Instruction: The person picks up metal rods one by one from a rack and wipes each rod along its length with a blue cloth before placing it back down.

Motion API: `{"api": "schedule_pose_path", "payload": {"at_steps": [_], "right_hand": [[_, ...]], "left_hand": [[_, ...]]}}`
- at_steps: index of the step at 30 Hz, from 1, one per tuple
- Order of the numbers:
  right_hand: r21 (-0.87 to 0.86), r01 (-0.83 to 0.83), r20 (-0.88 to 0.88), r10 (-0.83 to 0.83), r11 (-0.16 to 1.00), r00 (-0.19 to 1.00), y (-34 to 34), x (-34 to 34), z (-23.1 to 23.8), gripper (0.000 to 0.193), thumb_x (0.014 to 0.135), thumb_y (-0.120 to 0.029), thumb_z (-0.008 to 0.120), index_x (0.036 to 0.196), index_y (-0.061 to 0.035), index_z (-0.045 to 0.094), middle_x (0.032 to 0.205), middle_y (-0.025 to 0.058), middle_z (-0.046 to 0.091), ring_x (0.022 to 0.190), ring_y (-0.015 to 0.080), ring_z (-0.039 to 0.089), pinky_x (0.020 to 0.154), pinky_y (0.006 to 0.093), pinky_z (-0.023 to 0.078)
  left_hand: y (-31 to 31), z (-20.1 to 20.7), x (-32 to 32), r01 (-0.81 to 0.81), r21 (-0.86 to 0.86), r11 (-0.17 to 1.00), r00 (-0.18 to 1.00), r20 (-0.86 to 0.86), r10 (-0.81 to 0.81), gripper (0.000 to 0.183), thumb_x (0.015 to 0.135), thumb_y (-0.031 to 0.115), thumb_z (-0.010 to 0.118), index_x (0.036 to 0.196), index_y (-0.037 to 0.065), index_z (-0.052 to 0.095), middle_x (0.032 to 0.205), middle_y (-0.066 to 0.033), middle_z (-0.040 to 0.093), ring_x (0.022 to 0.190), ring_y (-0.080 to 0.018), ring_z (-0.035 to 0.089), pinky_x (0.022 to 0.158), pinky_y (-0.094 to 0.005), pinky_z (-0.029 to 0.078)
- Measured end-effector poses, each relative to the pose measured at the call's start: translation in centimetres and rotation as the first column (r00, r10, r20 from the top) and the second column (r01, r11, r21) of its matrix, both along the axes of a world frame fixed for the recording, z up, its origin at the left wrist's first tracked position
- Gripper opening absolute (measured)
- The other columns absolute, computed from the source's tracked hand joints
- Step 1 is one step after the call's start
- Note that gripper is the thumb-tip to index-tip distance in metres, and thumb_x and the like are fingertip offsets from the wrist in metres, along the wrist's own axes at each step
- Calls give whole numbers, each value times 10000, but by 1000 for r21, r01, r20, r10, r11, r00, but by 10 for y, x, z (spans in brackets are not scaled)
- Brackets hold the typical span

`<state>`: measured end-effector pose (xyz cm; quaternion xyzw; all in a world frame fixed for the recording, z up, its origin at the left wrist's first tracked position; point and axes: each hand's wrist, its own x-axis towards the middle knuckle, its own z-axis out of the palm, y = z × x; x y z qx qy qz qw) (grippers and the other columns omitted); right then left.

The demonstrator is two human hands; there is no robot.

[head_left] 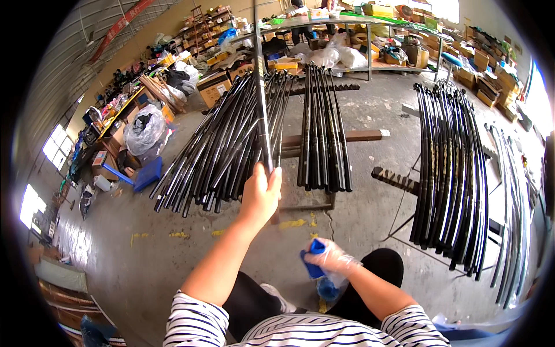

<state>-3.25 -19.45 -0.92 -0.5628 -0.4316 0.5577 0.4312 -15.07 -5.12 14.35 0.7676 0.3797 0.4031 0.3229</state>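
My left hand (261, 194), bare, is wrapped around the lower end of a long, glossy black pole (263, 104). The pole stands nearly upright in front of me and runs past the upper edge of the view. A thin clear plastic glove covers my right hand (334, 258), which grips a blue cloth (314, 259) above my lap. The cloth and the pole are apart. Just below that hand, between my knees, is a small blue container (327, 289); its contents I cannot make out. Behind the held pole, many similar poles (231, 144) lean in a fanned bundle on a rack.
A narrower group of black poles (324, 133) rests on the same rack, with a brown bar (361, 135) beneath. More poles (451, 179) lie on a stand at right, beside pale grey ones (511, 214). A blue stool (148, 174), bags and boxes (215, 88) crowd the left.
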Motion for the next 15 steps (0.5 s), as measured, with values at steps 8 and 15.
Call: {"api": "schedule_pose_path", "payload": {"at_steps": [8,15], "right_hand": [[19,151,312,-149,988,938,31,25,-33,275,692,-291,634,815,-53,569,739,128,622,691,273,609,652,353,477],[-37,223,289,-203,974,935,38,35,-27,253,688,-288,631,791,-62,585,741,129,626,702,283,612,662,353,479]], "left_hand": [[99,-71,65,-165,156,974,770,-597,226,372,885,307,474,882,-64,494,756,-261,596,751,-396,598,680,-447,482],[137,-112,94,-143,101,984,720,-672,174,379,880,310,467,900,-66,513,842,-284,600,836,-395,596,752,-450,477]]}}
